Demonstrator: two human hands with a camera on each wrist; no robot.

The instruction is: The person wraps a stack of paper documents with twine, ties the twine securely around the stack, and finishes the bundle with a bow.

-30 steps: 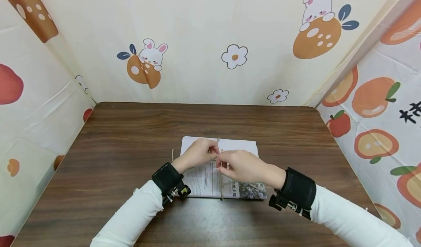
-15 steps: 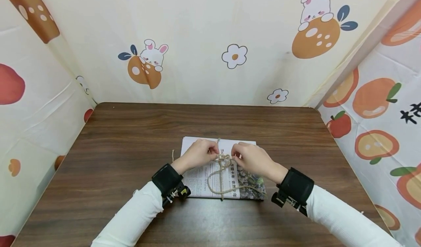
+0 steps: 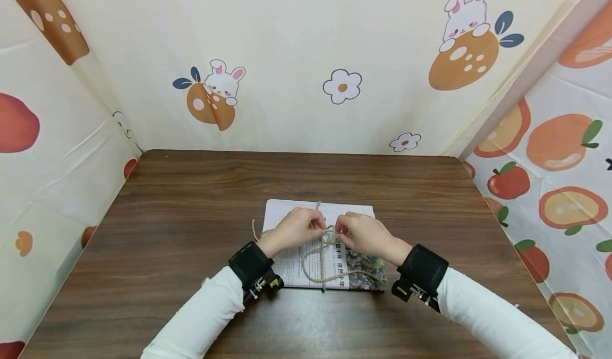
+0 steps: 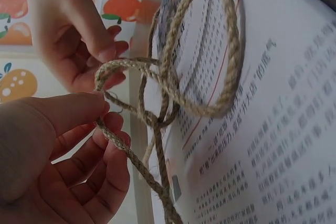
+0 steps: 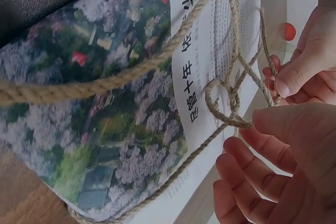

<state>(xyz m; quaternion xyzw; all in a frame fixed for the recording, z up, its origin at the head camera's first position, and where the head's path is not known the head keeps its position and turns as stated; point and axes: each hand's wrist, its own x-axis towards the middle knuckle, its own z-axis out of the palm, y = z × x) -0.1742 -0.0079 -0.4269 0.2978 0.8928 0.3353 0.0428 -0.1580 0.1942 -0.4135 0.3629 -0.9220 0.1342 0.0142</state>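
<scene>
A stack of printed paper (image 3: 287,266), with a flower photo on its right part, lies on the table. Brown twine (image 4: 231,45) crosses it both ways and forms loops around a crossing in the middle. Between thumb and index finger, my left hand (image 3: 300,226) pinches one strand above the stack. Beside it, my right hand (image 3: 365,234) pinches a small loop of the same twine (image 5: 215,100), seen at the thumb tip in the right wrist view. A loose twine end trails over the photo toward the lower right. Fingers partly hide the crossing in the head view.
The brown wooden table (image 3: 201,189) extends around the stack on all sides. A pale curtain (image 3: 287,40) with rabbit prints stands behind it, and fruit-printed sheets hang at the left and right.
My right hand moved right, away from the left hand, uncovering the twine crossing and trailing loop. My left hand then shifted slightly right, closer to it.
</scene>
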